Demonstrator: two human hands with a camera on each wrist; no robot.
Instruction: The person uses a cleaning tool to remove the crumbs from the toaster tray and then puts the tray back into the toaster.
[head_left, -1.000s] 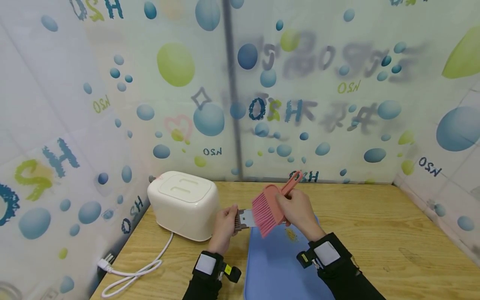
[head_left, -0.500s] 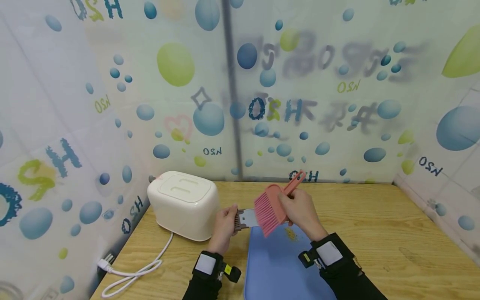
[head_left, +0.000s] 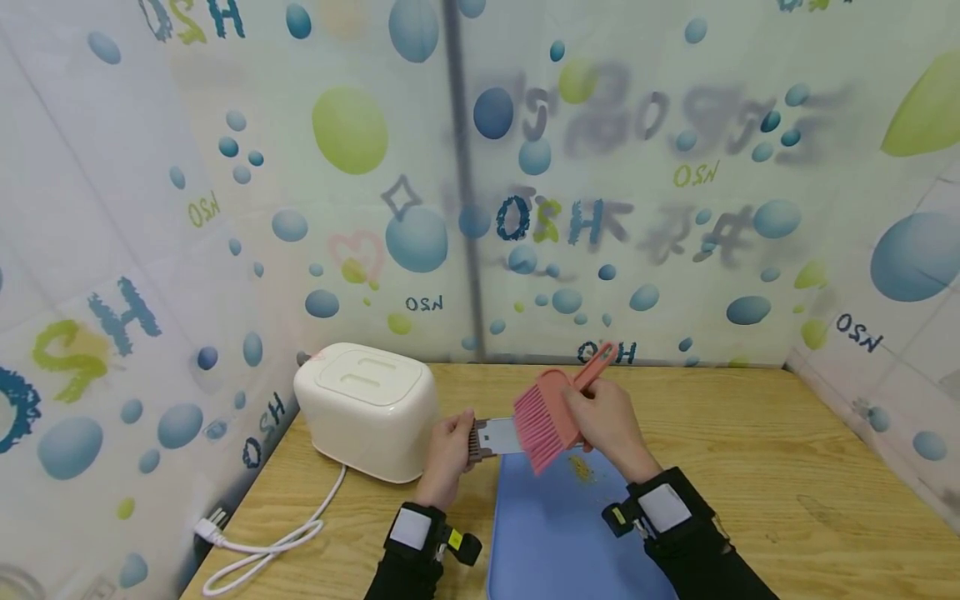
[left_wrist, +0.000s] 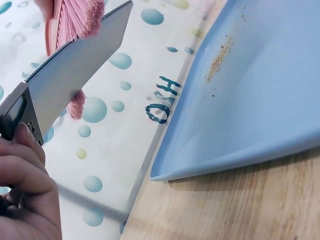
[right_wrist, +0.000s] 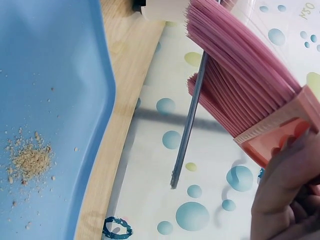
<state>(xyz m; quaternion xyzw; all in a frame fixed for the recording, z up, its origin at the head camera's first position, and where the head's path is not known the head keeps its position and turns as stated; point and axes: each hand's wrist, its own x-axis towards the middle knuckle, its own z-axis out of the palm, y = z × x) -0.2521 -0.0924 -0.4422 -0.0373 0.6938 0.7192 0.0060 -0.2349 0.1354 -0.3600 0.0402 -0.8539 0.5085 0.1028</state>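
My left hand (head_left: pixel 447 454) grips the ribbed grey-brown end of a flat metal toaster crumb tray (head_left: pixel 498 435), raised over the far left part of a blue tray (head_left: pixel 547 533). With my right hand (head_left: pixel 609 421) I hold a pink hand brush (head_left: pixel 551 408) by its base, its handle slanting up and away. In the left wrist view, pink bristles (left_wrist: pixel 82 17) straddle the metal sheet (left_wrist: pixel 80 65), showing on both of its sides. The right wrist view has the bristles (right_wrist: pixel 245 55) across the sheet's thin edge (right_wrist: pixel 187 130). Crumbs (right_wrist: pixel 31 160) lie in a small heap on the blue tray.
A white toaster (head_left: pixel 367 408) with a lid stands left of my left hand. Its white cord (head_left: pixel 300 533) lies coiled on the wooden table (head_left: pixel 787 467), the plug (head_left: pixel 212 527) near the left wall. A patterned curtain (head_left: pixel 637 250) hangs behind the table.
My right hand and the brush have shifted slightly to the right along the crumb tray. The left hand and the crumb tray have stayed in place.
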